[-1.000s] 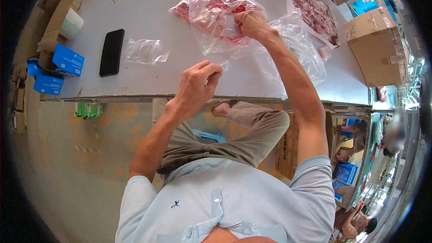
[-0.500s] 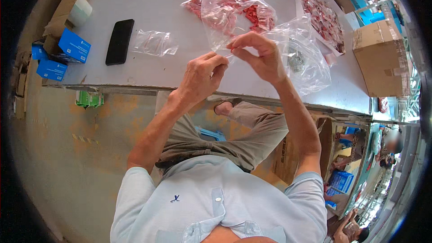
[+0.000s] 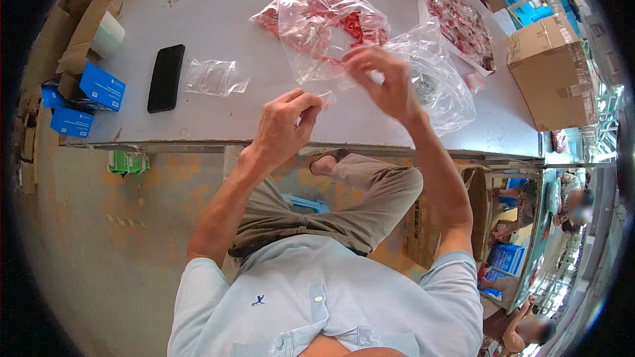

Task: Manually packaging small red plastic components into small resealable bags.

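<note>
My left hand (image 3: 284, 125) is at the table's near edge, thumb and forefinger pinched on a small clear bag (image 3: 325, 98) with something pinkish in it. My right hand (image 3: 383, 79) hovers a little to the right and above, blurred, with its fingers loosely curled; whether it holds anything is unclear. Just behind both hands lies a large clear bag of small red parts (image 3: 324, 26). A second crumpled clear bag (image 3: 433, 86) with dark contents lies under and right of my right hand.
On the grey table (image 3: 218, 0) lie a black phone (image 3: 165, 78) and an empty small clear bag (image 3: 215, 78). Blue boxes (image 3: 102, 86) and a tape roll (image 3: 106, 34) are left. A tray of red parts (image 3: 460, 20) and a cardboard box (image 3: 549, 73) are right. Other people sit at lower right.
My right hand came back from the bag of red parts, met my left hand at the small bag, then lifted slightly away. My left hand stayed near the table edge.
</note>
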Demonstrator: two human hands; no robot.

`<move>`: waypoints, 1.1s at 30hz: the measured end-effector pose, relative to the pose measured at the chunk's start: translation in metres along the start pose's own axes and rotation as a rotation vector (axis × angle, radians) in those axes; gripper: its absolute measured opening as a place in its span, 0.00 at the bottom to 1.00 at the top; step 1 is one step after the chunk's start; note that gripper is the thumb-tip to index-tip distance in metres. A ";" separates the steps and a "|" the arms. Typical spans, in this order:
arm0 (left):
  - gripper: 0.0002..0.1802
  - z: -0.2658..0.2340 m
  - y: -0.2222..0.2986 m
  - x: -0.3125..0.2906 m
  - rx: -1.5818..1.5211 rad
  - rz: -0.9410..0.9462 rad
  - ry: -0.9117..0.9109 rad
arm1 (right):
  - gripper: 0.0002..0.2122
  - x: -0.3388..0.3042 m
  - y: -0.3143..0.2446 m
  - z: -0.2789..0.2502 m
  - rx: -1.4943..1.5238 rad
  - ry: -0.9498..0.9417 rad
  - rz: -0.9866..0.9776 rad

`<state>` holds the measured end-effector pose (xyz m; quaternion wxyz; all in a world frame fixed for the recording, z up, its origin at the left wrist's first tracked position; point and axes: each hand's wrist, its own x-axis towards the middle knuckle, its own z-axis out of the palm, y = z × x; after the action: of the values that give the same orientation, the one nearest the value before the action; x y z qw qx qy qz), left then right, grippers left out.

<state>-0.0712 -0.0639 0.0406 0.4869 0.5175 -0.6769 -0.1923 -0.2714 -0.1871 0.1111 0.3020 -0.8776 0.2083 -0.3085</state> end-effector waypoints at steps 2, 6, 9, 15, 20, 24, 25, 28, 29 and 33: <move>0.04 0.001 -0.004 0.000 -0.006 -0.018 0.007 | 0.05 0.016 0.017 -0.012 -0.087 0.199 0.304; 0.04 0.001 -0.007 -0.001 -0.039 -0.047 0.011 | 0.08 0.051 0.086 -0.021 -0.371 0.177 0.227; 0.04 0.003 -0.011 0.001 -0.024 -0.039 0.004 | 0.08 0.069 0.131 -0.017 -0.663 -0.066 0.240; 0.03 -0.004 -0.015 0.002 -0.017 -0.077 0.011 | 0.10 0.087 0.159 0.011 -0.864 -0.143 0.330; 0.04 -0.001 -0.019 0.003 -0.042 -0.087 0.033 | 0.11 0.091 0.173 0.009 -0.770 -0.082 0.470; 0.04 -0.001 -0.015 0.005 -0.043 -0.099 0.010 | 0.12 0.091 0.174 0.008 -0.858 -0.174 0.497; 0.04 -0.002 -0.016 0.004 -0.034 -0.113 0.001 | 0.12 0.092 0.169 0.009 -0.855 -0.175 0.492; 0.04 -0.002 -0.017 0.003 -0.018 -0.111 0.004 | 0.12 0.089 0.154 0.012 -0.843 -0.217 0.515; 0.04 -0.002 -0.018 0.003 -0.015 -0.094 0.015 | 0.12 0.088 0.151 0.013 -0.855 -0.225 0.472; 0.05 0.001 -0.015 0.006 0.019 -0.066 -0.003 | 0.10 0.069 0.179 0.004 -0.922 -0.084 0.213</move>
<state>-0.0646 -0.0749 0.0317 0.4743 0.5438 -0.6621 -0.2024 -0.2513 -0.3540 0.0198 -0.0812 -0.9057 0.3999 -0.1153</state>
